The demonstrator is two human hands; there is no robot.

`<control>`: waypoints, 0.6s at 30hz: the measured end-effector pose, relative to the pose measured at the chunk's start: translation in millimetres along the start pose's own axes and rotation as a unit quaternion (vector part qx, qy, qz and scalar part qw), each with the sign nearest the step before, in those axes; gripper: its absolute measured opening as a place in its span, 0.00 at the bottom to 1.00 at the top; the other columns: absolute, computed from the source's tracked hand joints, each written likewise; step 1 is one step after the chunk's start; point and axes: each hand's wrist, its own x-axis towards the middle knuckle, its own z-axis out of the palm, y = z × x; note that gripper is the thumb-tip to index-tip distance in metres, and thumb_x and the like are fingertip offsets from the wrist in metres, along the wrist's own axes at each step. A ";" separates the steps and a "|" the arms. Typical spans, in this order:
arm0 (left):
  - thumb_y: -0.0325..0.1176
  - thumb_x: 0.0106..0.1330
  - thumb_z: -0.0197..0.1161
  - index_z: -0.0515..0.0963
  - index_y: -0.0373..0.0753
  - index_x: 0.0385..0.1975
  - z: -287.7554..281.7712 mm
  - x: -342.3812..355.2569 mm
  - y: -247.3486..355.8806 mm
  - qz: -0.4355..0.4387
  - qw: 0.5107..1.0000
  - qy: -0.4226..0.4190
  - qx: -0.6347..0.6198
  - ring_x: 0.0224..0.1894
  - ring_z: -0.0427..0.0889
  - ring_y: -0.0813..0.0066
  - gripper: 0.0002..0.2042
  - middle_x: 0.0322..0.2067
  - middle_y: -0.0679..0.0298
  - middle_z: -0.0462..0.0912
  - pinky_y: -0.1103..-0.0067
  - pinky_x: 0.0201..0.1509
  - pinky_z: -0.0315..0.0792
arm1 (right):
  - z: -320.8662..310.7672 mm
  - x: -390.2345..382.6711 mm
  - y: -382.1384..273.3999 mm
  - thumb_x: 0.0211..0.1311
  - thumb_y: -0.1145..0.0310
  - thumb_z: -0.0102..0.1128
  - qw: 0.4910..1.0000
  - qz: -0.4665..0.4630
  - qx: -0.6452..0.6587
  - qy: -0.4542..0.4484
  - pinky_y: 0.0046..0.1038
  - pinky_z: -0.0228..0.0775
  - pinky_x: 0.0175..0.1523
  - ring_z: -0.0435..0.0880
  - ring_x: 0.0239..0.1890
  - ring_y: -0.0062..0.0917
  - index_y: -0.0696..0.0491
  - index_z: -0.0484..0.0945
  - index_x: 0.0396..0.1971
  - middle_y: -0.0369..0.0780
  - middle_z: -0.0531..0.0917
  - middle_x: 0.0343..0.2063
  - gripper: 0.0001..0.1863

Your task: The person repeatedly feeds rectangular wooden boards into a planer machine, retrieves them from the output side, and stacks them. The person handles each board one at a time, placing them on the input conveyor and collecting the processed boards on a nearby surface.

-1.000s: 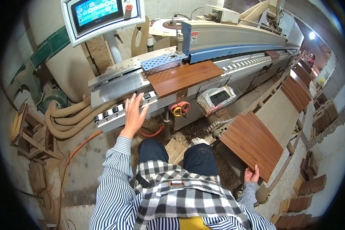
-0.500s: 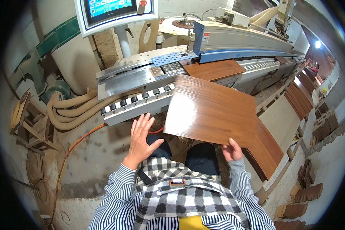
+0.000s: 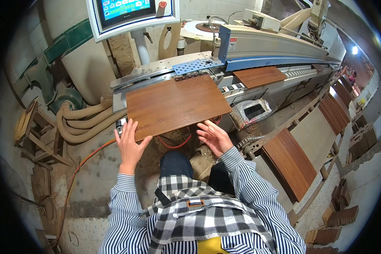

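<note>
A brown wood-grain panel [image 3: 178, 103] lies flat across the metal infeed table and roller strip of the machine. At its near left corner is my left hand [image 3: 130, 148], open, fingers spread and the fingertips against the edge. My right hand [image 3: 216, 137] is beside the near right edge, its fingers loosely apart and the tips close to the panel; whether they touch it I cannot tell. Farther right, a second brown panel [image 3: 260, 77] sits in the machine along the blue guide rail [image 3: 279, 61].
A stack of panels [image 3: 290, 165] rests on the conveyor [image 3: 309, 127] at right, with more stacks behind. A wire basket [image 3: 254, 112] hangs below the machine. Left are thick hoses [image 3: 78, 122], a wooden stool [image 3: 38, 135] and an orange hose [image 3: 93, 156]. A control screen [image 3: 127, 10] stands above.
The panel has swung left from my right hand onto the machine's infeed table. My right hand has moved left and released its corner grip. The other panel has travelled right along the machine.
</note>
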 end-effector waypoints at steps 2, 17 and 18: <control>0.58 0.55 0.67 0.71 0.40 0.58 6.7 13.5 -6.4 -0.009 1.000 0.001 0.010 0.68 0.64 0.59 0.36 0.63 0.59 0.69 0.52 0.73 0.38 | -29.1 -14.9 -12.4 0.67 0.66 0.58 0.992 -0.018 -0.120 0.022 0.32 0.75 0.53 0.82 0.48 0.31 0.57 0.67 0.62 0.46 0.76 0.57 0.26; 0.60 0.54 0.66 0.70 0.40 0.58 34.8 60.9 1.3 -0.058 0.998 -0.005 -0.002 0.64 0.67 0.61 0.37 0.63 0.56 0.68 0.58 0.71 0.46 | -236.9 -143.4 -101.1 0.53 0.68 0.64 0.365 -0.084 -0.902 0.215 0.41 0.66 0.60 0.70 0.58 0.41 0.51 0.71 0.58 0.42 0.73 0.58 0.29; 0.60 0.55 0.65 0.70 0.40 0.59 34.8 60.7 -4.6 -0.049 0.999 -0.009 -0.010 0.64 0.67 0.61 0.37 0.64 0.55 0.68 0.59 0.71 0.47 | -237.4 -146.6 -99.6 0.54 0.67 0.64 0.365 -0.074 -0.903 0.216 0.41 0.67 0.58 0.70 0.57 0.40 0.50 0.70 0.58 0.41 0.73 0.58 0.29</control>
